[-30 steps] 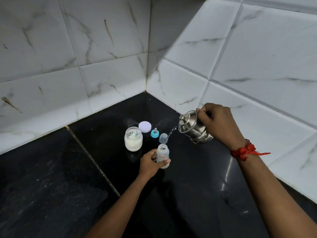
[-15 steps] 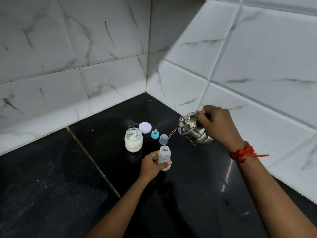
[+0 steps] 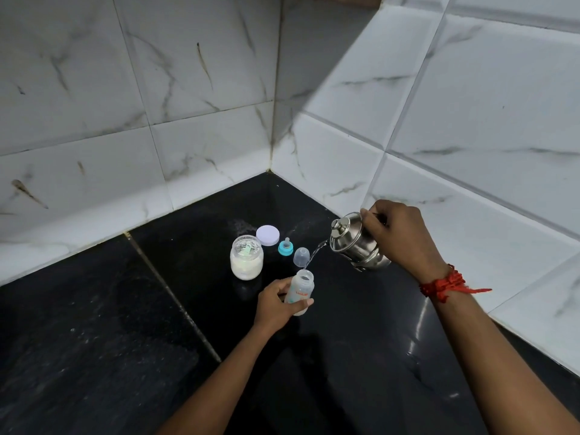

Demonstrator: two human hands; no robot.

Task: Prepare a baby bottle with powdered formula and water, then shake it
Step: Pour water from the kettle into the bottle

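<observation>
A small clear baby bottle (image 3: 301,288) stands open on the black counter, with my left hand (image 3: 276,304) wrapped around its lower body. My right hand (image 3: 397,238) grips a steel kettle (image 3: 353,241) by the handle and tilts it to the left. A thin stream of water (image 3: 315,254) runs from its spout down into the bottle's mouth. Behind the bottle an open glass jar of white powder (image 3: 246,260) stands with a scoop inside. The blue teat ring (image 3: 285,247) and the clear bottle cap (image 3: 301,256) lie between the jar and the kettle.
The jar's pale lilac lid (image 3: 267,235) lies flat behind the jar. The black counter (image 3: 94,340) sits in a corner of white marble-tiled walls (image 3: 204,89). A dusting of spilled powder (image 3: 241,226) marks the counter near the lid.
The kettle keeps pouring throughout. My left hand and the bottle have shifted slightly nearer to me, and the kettle has lowered a little.
</observation>
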